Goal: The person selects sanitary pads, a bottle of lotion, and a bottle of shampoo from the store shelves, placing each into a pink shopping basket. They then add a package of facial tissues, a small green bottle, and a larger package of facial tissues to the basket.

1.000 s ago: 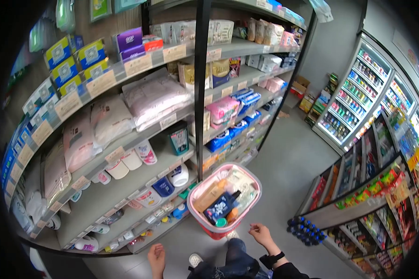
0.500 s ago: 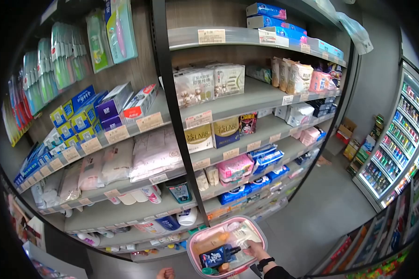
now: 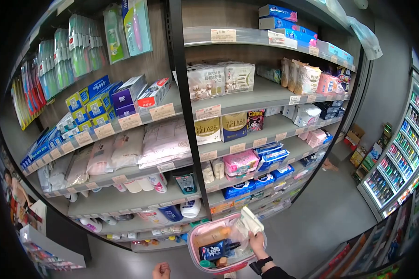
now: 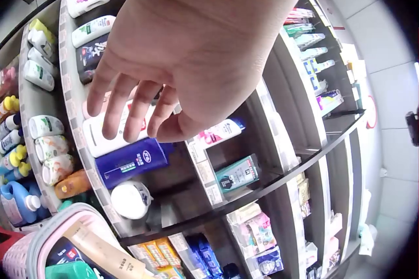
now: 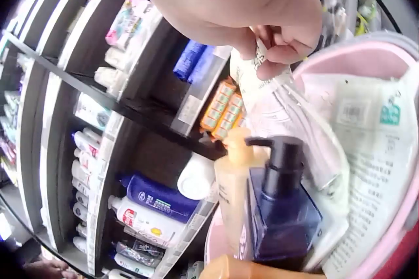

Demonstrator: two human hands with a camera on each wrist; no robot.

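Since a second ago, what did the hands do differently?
The right hand moved from beside the pink basket to its rim, and its fingers now pinch a white packet, lifting it above the basket. The left hand stays low and holds nothing. The bottles stay in the basket.

Bare hands, black wristband – right wrist point(image 3: 257, 266), dark sleeve

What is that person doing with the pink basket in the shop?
A person stands in front of shop shelves with a pink basket full of things. Their right hand pinches a white plastic packet at the basket's rim. Inside are a dark blue pump bottle and a tan bottle. The left hand holds nothing, fingers loose, near the bottles on the lower shelves.
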